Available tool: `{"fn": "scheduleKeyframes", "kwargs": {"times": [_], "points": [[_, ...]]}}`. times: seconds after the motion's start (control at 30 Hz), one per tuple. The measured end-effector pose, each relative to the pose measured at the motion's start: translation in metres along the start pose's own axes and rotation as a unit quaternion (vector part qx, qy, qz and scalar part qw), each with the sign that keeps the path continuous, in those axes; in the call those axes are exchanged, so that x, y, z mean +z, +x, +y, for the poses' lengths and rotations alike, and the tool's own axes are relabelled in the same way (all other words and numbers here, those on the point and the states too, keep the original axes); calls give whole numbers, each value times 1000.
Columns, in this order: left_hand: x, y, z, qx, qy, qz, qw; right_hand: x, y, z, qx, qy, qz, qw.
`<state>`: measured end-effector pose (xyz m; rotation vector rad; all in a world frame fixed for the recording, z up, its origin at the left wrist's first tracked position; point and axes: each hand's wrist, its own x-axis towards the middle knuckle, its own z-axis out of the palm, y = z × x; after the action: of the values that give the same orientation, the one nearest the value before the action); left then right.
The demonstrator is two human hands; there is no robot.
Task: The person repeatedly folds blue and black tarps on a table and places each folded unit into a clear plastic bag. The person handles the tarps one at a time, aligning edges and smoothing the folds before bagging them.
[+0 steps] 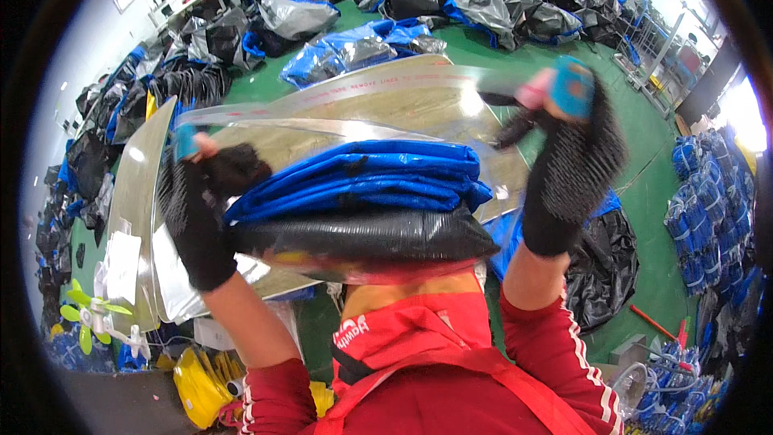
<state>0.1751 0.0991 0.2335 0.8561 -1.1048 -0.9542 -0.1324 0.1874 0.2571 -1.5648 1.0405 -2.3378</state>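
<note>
In front of me a clear plastic bag [362, 87] holds a folded bundle with a blue upper part [366, 177] and a black lower part [366, 234]. The bag's open edge, a transparent strip with faint red print, stretches between my hands. My left hand [205, 209], in a black knit glove with teal tape on the thumb, pinches the strip's left end. At the opposite end my right hand [573, 161], gloved and taped the same way, is closed on the strip; its fingertips are slightly blurred. The bundle's lower edge lies close to my red apron [411, 330].
Under the bag is a shiny tabletop [133, 209]. A small green fan [93, 314] stands at its left corner. Black and blue bags [483, 4] pile up across the green floor [644, 193]. Tied blue bundles [700, 209] are stacked at right; yellow material [201, 387] lies lower left.
</note>
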Motion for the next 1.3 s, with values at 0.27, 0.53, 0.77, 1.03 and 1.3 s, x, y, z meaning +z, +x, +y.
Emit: {"fn": "scheduleKeyframes", "kwargs": {"times": [0.27,0.53,0.77,1.03,1.3], "points": [[-29,12,-218,-287,119,-123,943,-17,-60,237,416,-211,-133,874],[-50,1,-286,-319,-22,-52,946,-14,-131,238,508,-161,-201,822],[-43,-10,-263,-369,-282,-135,875,-3,-136,223,404,-294,-157,852],[-37,-7,-221,-209,-16,-214,954,106,-80,190,-20,-247,-530,811],[-36,-8,-202,-171,118,-218,954,126,-101,269,-103,-306,-567,758]]}}
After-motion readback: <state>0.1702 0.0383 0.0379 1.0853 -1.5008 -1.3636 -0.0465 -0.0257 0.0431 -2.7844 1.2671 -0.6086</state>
